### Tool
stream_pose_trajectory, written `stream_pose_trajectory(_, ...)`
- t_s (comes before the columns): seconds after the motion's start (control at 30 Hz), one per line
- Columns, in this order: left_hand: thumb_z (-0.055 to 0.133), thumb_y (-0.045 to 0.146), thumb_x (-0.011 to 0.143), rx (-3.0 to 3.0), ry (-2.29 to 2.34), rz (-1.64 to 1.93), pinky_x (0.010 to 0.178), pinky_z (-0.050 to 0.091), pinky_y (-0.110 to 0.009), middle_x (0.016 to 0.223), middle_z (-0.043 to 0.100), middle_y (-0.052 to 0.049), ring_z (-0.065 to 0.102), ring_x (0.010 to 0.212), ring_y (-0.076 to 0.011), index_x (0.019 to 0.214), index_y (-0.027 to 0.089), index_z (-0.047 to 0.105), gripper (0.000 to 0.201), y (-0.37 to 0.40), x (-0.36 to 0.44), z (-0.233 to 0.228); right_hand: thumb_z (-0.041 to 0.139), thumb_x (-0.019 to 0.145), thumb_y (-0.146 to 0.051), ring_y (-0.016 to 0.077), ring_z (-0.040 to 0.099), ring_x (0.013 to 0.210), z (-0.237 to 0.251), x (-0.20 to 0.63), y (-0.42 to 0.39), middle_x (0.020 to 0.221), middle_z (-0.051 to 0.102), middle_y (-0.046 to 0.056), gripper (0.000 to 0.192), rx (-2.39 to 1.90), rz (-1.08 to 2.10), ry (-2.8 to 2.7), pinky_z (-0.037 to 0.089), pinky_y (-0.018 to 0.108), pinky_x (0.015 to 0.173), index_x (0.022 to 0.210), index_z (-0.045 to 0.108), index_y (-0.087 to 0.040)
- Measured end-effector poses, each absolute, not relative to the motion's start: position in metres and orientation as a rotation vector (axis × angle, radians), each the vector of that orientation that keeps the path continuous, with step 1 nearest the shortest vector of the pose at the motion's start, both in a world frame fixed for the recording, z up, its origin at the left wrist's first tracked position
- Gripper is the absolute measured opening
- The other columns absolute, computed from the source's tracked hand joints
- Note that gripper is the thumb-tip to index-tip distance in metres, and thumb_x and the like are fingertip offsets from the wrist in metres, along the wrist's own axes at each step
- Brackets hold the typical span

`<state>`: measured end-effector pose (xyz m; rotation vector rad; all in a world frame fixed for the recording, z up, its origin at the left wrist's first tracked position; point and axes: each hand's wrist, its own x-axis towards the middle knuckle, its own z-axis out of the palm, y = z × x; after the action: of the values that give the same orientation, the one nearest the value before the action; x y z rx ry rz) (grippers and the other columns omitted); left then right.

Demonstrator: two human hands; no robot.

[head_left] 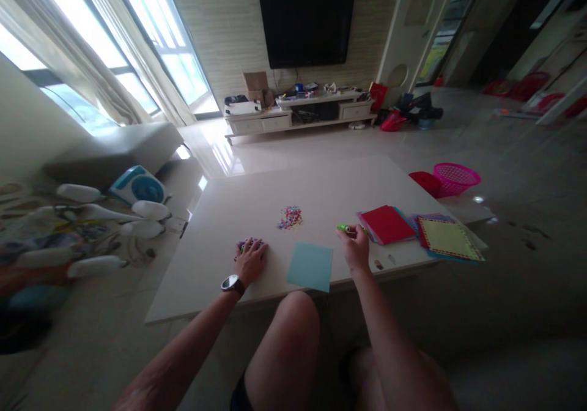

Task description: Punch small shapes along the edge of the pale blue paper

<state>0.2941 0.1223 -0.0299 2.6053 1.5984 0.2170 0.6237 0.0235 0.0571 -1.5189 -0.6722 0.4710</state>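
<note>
Two hands down: left hand (250, 258) flat on something small and purple (242, 246), right hand (355, 247) pinching a light, slick-looking green marker (343, 228) by its barrel.

On the table (321, 185), the sheet of paper (310, 266) lies at the near edge between the left hand (251, 260) at nine o'clock and the right hand (354, 247) at two o'clock. The bead pile (290, 217) sits at twelve o'clock from the sheet, and the paper stack (387, 223) lies at three o'clock from the beads.
</note>
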Motion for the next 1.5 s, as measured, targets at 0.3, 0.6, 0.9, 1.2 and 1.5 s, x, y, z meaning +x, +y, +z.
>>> stream_pose_trajectory(0.3,0.054,0.035,0.097,2.546,1.746,0.202,0.121,0.006,-0.082,0.165,0.047,-0.009,0.026,0.157,-0.0454,0.151,0.03,0.056,0.054,0.142,0.272,-0.014,0.075,0.069,-0.048,0.0235,0.062,0.081,0.061,0.621,0.024,0.086,0.069,0.005,0.033,-1.531,0.496,-0.688,0.048,0.038,0.081,0.084,0.06,-0.021)
stream_pose_trajectory(0.6,0.063,0.026,0.092,2.535,0.758,0.393,0.122,0.042,-0.044,0.144,0.064,-0.01,0.057,0.136,-0.0253,0.132,0.022,0.067,0.04,0.078,0.384,-0.01,0.076,0.069,-0.046,0.0242,0.064,0.081,0.056,0.618,0.025,0.084,0.069,0.005,0.032,-1.573,0.514,-0.735,0.049,0.039,0.08,0.083,0.061,-0.021)
stream_pose_trajectory(0.9,0.07,0.038,0.092,2.537,0.646,0.281,0.122,0.036,-0.049,0.138,0.064,-0.009,0.055,0.131,-0.0284,0.138,0.024,0.062,0.049,0.055,0.414,-0.023,0.07,0.072,-0.046,0.0244,0.063,0.078,0.063,0.608,0.009,0.084,0.068,0.006,0.029,-1.741,0.541,-0.99,0.048,0.037,0.073,0.084,0.061,-0.022)
stream_pose_trajectory(1.2,0.067,0.044,0.094,2.701,0.607,0.205,0.104,0.043,-0.053,0.123,0.066,-0.008,0.057,0.116,-0.0293,0.139,0.028,0.06,0.049,0.088,0.392,-0.031,0.063,0.08,-0.023,0.0206,0.06,0.083,0.062,0.594,-0.009,0.086,0.066,0.002,0.005,-1.942,0.565,-1.346,0.042,0.033,0.072,0.084,0.06,-0.022)
stream_pose_trajectory(1.5,0.063,0.021,0.094,2.619,0.435,0.312,0.092,0.046,-0.046,0.116,0.07,-0.005,0.059,0.106,-0.0251,0.127,0.028,0.067,0.034,0.117,0.378,-0.047,0.067,0.077,-0.014,0.0187,0.056,0.081,0.036,0.576,0.043,0.081,0.063,-0.001,0.014,-2.214,0.493,-1.291,0.038,0.031,0.074,0.08,0.056,-0.022)
